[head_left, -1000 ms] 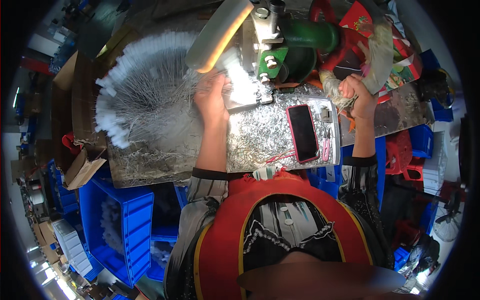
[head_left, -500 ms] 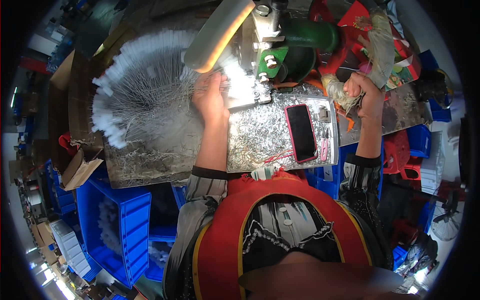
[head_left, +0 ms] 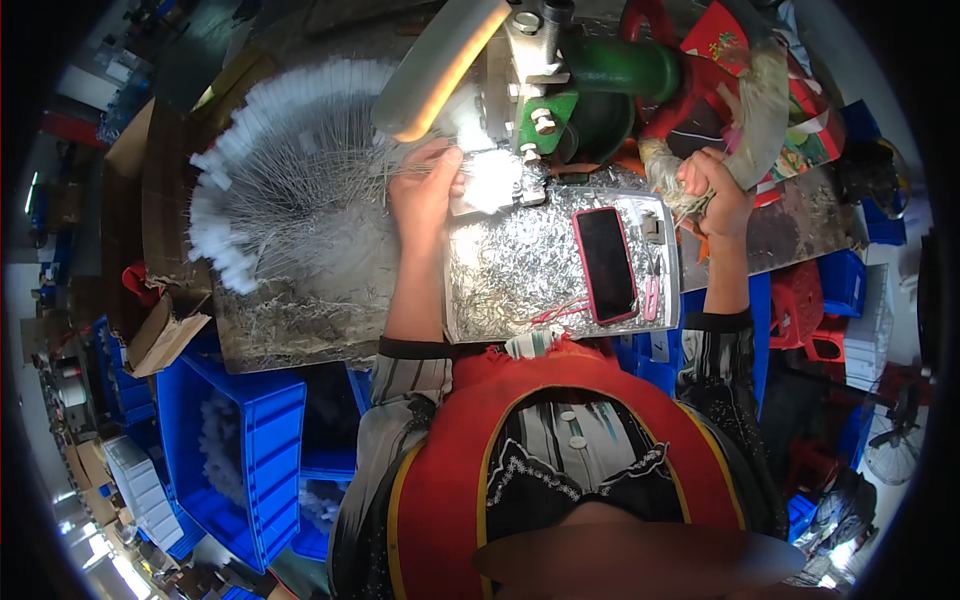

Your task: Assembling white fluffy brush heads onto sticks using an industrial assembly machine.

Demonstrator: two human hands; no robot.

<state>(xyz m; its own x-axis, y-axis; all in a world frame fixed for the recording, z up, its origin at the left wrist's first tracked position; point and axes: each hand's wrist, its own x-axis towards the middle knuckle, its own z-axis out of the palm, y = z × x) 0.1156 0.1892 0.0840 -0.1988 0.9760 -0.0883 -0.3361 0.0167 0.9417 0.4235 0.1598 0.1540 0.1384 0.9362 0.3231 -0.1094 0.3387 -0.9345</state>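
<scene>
My left hand (head_left: 422,195) is closed in a pinch, thumb on top, beside the brightly lit die (head_left: 492,185) of a green hand press (head_left: 620,70). Thin wire stems run from its fingers to a fanned pile of white-tipped wire brushes (head_left: 235,150) on the left; glare hides the stem ends at the die. On the right, my right hand (head_left: 722,200) is wrapped round the lower end of the press's curved lever (head_left: 765,105), which is bound in pale wrapping.
A lamp (head_left: 440,72) hangs over the die. In front lies a tray (head_left: 672,290) strewn with shiny metal scraps, holding a phone (head_left: 605,265) and a small pink-handled tool (head_left: 651,298). Blue bins (head_left: 270,470) stand below the bench's left edge; an open cardboard box (head_left: 165,335) is beside it.
My left hand has turned slightly, its thumb now lying across nearer the die. My right hand has shifted a little down and left with the lever's end.
</scene>
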